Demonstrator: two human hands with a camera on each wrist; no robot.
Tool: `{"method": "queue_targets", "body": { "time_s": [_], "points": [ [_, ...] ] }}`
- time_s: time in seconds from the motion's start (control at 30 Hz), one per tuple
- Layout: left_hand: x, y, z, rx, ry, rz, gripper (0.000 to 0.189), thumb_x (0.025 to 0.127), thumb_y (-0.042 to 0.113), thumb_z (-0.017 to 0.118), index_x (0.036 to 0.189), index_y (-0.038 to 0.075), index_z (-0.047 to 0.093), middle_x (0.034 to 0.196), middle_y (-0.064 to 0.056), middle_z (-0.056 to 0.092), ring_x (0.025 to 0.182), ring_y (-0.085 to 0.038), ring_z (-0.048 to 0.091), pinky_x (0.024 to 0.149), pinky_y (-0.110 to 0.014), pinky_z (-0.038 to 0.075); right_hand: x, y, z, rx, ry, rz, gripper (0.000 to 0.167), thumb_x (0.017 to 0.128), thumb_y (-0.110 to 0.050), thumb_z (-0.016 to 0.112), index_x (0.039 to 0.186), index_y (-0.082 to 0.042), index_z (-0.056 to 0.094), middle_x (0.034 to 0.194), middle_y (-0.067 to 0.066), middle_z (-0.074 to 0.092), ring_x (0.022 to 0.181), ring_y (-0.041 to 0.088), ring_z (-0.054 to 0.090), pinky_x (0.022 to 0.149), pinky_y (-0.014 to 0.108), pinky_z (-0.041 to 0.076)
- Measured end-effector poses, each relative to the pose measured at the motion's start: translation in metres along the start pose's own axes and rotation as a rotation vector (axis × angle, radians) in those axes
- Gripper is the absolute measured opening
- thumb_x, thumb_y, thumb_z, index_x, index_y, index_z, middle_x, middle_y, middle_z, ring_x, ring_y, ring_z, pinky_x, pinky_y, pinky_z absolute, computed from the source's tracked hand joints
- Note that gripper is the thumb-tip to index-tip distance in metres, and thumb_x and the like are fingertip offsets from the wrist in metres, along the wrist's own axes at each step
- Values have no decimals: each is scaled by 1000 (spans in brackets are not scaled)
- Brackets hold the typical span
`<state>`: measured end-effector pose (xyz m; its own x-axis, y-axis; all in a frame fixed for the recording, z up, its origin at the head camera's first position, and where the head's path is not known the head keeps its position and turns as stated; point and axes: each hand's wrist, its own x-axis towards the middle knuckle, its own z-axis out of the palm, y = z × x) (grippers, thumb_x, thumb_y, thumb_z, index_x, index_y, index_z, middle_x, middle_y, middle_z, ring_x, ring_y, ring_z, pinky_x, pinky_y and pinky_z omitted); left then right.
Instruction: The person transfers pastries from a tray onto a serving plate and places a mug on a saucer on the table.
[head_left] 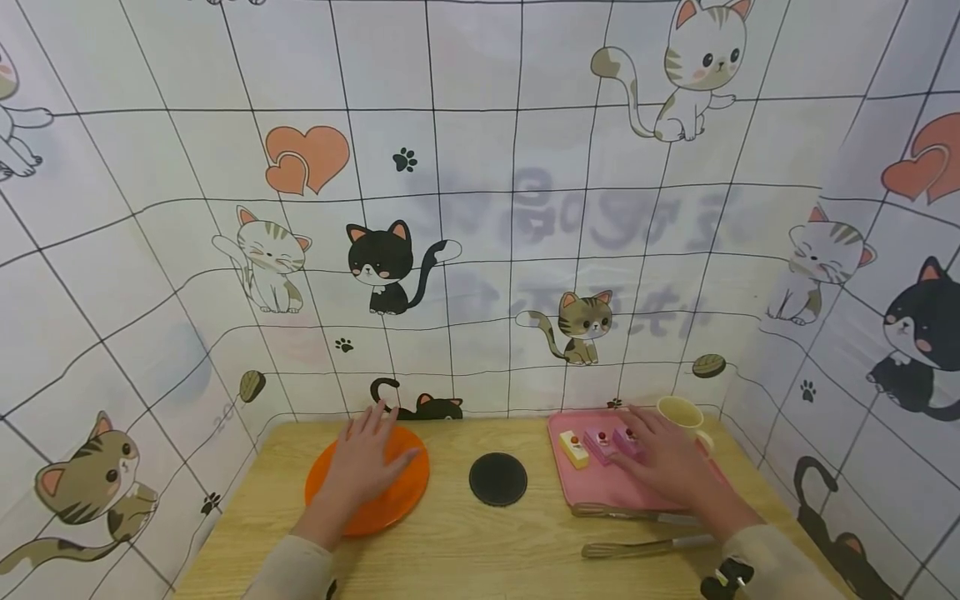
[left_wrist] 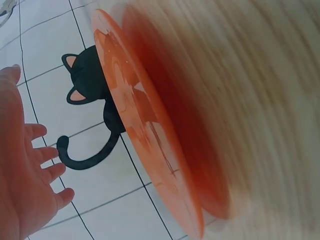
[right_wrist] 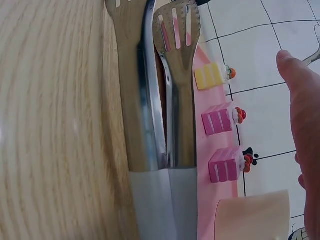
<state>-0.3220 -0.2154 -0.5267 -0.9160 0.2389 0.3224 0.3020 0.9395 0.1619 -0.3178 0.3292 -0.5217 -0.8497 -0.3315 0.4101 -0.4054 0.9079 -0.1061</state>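
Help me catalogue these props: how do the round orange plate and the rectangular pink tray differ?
The round orange plate has a curved rim, while the rectangular pink tray has straight sides. The tray carries three small toy cakes; the plate shows none. The plate sits toward the person's left, the tray toward their right. Both lie on the wood-grain table.

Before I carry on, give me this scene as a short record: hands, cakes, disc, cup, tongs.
Left hand: holds nothing, above the orange plate
Right hand: holds nothing, over the pink tray
Cakes: three on the tray; one yellow, two pink
Disc: black, between plate and tray
Cup: yellow, at the tray's far right
Tongs: by the tray's near edge
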Motion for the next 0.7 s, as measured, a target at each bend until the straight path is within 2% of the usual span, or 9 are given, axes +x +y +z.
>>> {"method": "queue_targets", "body": {
  "time_s": [0.13, 0.3, 0.5, 0.7],
  "points": [
    [-5, -8, -1, -21, 29, 14, 86, 106, 64, 65, 168, 7, 46, 175, -24, 38, 159, -48, 37, 128, -73, 26, -7, 2, -2, 12, -1, 0, 81, 100, -63, 76, 161, -13, 58, 159, 18, 58, 146, 48, 52, 115, 73, 45],
    [-11, -20, 0, -64, 44, 16, 81, 105, 59, 70, 165, 7, 51, 170, -24, 44, 155, -48, 43, 124, -73, 33, -20, 9, -3, 37, -26, 25, 77, 99, -55, 80, 156, -7, 62, 160, 20, 58, 148, 51, 49, 118, 75, 40],
    [-19, -36, -3, -73, 63, 8, 77, 105, 56, 71, 162, 8, 53, 166, -24, 50, 150, -49, 47, 119, -74, 38, -33, 15, 0, 140, 19, 5, 71, 96, -44, 87, 153, -7, 65, 156, 19, 62, 145, 49, 50, 116, 74, 40],
    [-30, -51, -5, -90, 84, -1, 75, 104, 56, 73, 156, 3, 60, 158, -22, 58, 145, -49, 53, 116, -73, 42, -43, 18, 0, 242, -19, 66, 70, 94, -46, 89, 150, -10, 67, 152, 15, 65, 143, 49, 52, 110, 76, 46]
  ]
}}
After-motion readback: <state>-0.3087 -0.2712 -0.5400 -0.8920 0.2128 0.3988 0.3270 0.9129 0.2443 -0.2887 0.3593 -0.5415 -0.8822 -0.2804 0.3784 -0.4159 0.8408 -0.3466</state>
